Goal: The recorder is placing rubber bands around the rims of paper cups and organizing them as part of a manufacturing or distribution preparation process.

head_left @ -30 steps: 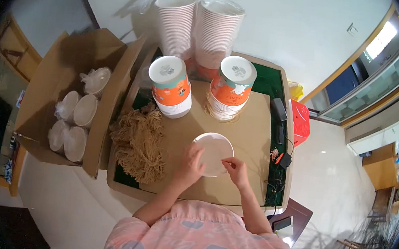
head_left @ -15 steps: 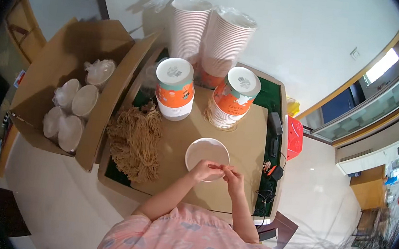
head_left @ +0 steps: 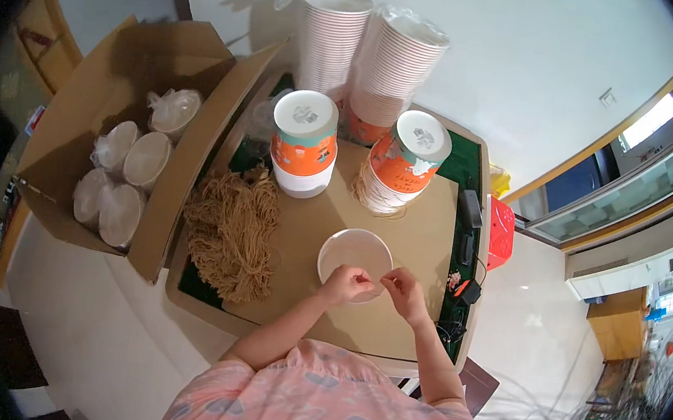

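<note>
A white-lined paper tub (head_left: 355, 248) stands mouth up on a cardboard sheet (head_left: 301, 320) in front of me. My left hand (head_left: 344, 284) is at the tub's near rim, fingers pinched together. My right hand (head_left: 405, 294) sits just right of the rim, also in a pinch, a small gap from the left. Whatever lies between the fingertips is too thin to make out. Left of the tub is a heap of tan twine strands (head_left: 233, 232). Behind it stand two upside-down stacks of orange tubs, the left stack (head_left: 303, 154) and the right stack (head_left: 407, 168), with strands around the right one's lower part.
Tall stacks of white tubs, one (head_left: 332, 44) beside another (head_left: 399, 62), rise at the table's back. An open carton (head_left: 200, 116) with several wrapped tubs stands at left. Black adapters and cables (head_left: 468, 291) lie along the right edge, near a red plastic stool (head_left: 501, 234).
My hands were together over the tub's near rim; now they have drawn apart, the right one moving rightward. The whole view has shifted slightly.
</note>
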### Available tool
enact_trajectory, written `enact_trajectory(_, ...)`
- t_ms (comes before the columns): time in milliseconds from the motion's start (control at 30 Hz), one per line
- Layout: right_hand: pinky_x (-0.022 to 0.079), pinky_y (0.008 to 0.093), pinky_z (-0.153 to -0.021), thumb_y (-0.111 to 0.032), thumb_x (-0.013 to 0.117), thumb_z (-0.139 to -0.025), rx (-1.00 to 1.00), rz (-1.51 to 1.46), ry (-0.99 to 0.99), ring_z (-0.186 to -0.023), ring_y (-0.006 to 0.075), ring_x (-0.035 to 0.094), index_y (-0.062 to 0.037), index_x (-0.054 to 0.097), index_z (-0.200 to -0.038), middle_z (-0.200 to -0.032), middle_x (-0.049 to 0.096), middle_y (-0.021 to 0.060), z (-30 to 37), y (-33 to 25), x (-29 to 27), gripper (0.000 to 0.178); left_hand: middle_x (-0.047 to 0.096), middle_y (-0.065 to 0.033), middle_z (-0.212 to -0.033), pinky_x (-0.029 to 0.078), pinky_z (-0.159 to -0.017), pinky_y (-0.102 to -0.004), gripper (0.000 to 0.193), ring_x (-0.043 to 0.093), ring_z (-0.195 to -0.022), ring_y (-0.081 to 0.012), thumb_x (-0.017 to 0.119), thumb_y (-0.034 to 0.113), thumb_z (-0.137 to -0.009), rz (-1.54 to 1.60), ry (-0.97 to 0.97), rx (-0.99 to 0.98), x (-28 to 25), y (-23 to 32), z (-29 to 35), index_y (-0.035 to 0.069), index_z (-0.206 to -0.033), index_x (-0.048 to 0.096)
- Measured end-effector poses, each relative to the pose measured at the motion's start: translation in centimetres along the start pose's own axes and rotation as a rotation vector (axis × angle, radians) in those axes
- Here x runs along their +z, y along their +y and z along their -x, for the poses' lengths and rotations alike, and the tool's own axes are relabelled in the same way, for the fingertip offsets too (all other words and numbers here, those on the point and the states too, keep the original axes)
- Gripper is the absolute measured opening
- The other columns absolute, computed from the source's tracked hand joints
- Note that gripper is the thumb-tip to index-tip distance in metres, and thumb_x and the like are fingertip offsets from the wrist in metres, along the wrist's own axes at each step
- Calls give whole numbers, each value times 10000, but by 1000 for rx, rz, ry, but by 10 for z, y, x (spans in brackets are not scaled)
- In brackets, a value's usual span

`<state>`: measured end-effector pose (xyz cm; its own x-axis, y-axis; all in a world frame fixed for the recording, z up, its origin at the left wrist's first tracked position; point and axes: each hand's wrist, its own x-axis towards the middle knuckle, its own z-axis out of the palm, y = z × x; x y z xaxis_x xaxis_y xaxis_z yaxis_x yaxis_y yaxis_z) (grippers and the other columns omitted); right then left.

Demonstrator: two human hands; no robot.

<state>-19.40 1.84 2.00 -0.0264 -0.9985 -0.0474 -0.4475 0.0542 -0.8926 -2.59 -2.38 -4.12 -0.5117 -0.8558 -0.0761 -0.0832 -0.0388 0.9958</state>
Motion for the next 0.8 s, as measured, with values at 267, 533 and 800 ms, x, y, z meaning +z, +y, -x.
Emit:
enact_trajectory(267, 412, 289, -537, -98, 600, -796, -93, 176, 2, -583, 184, 510, -11, 563, -795, -723, 532, 91, -7, 15, 8, 95, 620, -70, -734, 475, -627, -280, 131, 598, -690, -144, 664, 118, -714, -194, 174, 73, 7, -8, 0, 13, -757, 597)
enact_trajectory(533, 453, 328, -586, -122, 639, -753, -148, 354, 44, -643, 239, 568, -62, 625, -800, -762, 557, 95, -6, 26, 9, 77, 576, -106, -726, 440, -667, -395, 172, 561, -744, -286, 692, 168, -653, -480, 40, 285, 16, -5, 2, 58, -728, 582)
enact_trajectory(800, 468, 355, -626, -121, 653, -738, -68, 304, 37, -691, 279, 580, -51, 630, -787, -782, 563, 114, 1, 25, 9, 88, 608, -111, -731, 478, -632, -333, 121, 613, -684, -238, 642, 125, -738, -309, 148, 15, 14, -23, -2, 47, -800, 572)
